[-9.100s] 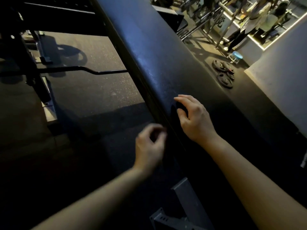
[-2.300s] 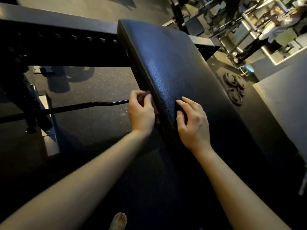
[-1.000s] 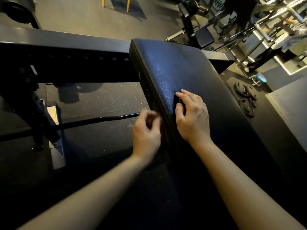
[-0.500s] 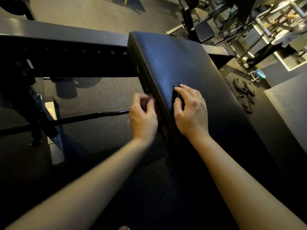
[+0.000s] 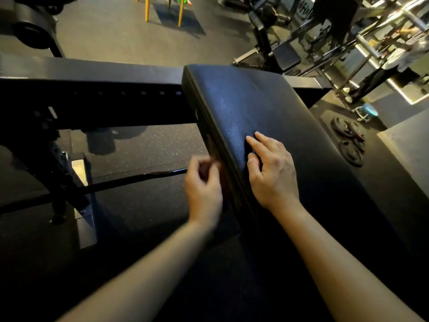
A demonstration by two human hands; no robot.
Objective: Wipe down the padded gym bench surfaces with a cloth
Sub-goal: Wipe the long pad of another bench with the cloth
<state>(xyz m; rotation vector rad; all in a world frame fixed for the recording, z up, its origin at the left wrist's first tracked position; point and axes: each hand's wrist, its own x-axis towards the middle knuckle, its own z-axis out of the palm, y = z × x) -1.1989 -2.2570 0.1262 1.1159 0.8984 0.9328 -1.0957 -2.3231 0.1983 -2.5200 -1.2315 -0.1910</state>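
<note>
Left hand [image 5: 204, 184] was motion-blurred, its fingers curled and pinching a dark reddish cloth [image 5: 222, 177] against the left side edge of the bench pad [image 5: 267, 108]. Most of the cloth was hidden behind the hand, and only a smear of it showed along the seam.

Right hand [image 5: 274, 173] lay palm down on the top face of the pad, just beside that same edge. Its fingers were loosely spread and slightly bent, gripping nothing. The two hands were near each other but not touching, with the pad's edge running between them.

The pad was black, pebbled leatherette, sloping away from the camera.

A black steel beam [image 5: 92, 96] with a row of holes crossed behind the pad's far end. A thin dark bar [image 5: 139, 178] lay on the speckled rubber floor [image 5: 151, 147] to the left.

To the right were weight plates [image 5: 348, 140] flat on the floor and a blue-topped stool [image 5: 369, 111] just beyond them. Further off stood racks and machines, with a person [image 5: 392, 63] among them.
</note>
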